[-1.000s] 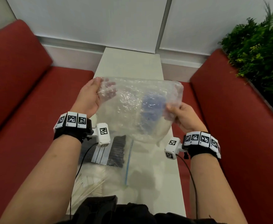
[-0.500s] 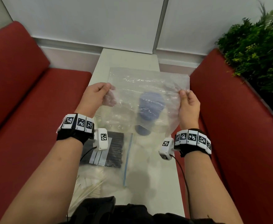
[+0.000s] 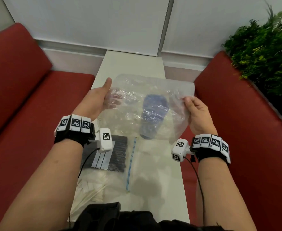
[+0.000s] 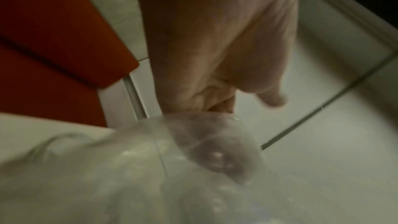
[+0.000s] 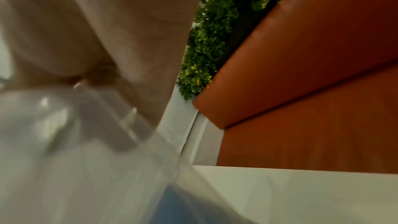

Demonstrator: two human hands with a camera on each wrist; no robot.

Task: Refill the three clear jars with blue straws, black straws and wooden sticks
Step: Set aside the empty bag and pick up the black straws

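- Hands hold a clear bag [image 3: 147,104] up over the table [image 3: 155,172]. The left hand [image 3: 95,102] has the bag's left edge, thumb on the near side and fingers showing through the plastic behind it. The right hand [image 3: 197,112] pinches the right edge with curled fingers.
- A moment ago both hands held the bag flat and upright. Now the bag is more crumpled, and the left thumb sticks up and out.
- Blue straws [image 3: 153,112] sit in a bunch inside the bag, near its middle and a bit to the right. They have stayed about there.
- The wrist views are blurry. They show skin, plastic and a bit of blue, and not much more.
- I think the hands are trying to find the bag's mouth and pull it open. It does not look open yet, but I cannot tell for sure.
- Black straws [image 3: 118,154] lie in another bag on the table, close to the body. It has a blue zip line [image 3: 131,162] along its right side.
- Wooden sticks [image 3: 90,192] lie at the near left edge of the table.
- No jar shows in any view, so I cannot tell where the jars are. Nothing looks filled yet, so the job seems to be just starting.
- Red seats [image 3: 28,114] are on both sides, and a green plant [image 3: 262,55] is at the far right.
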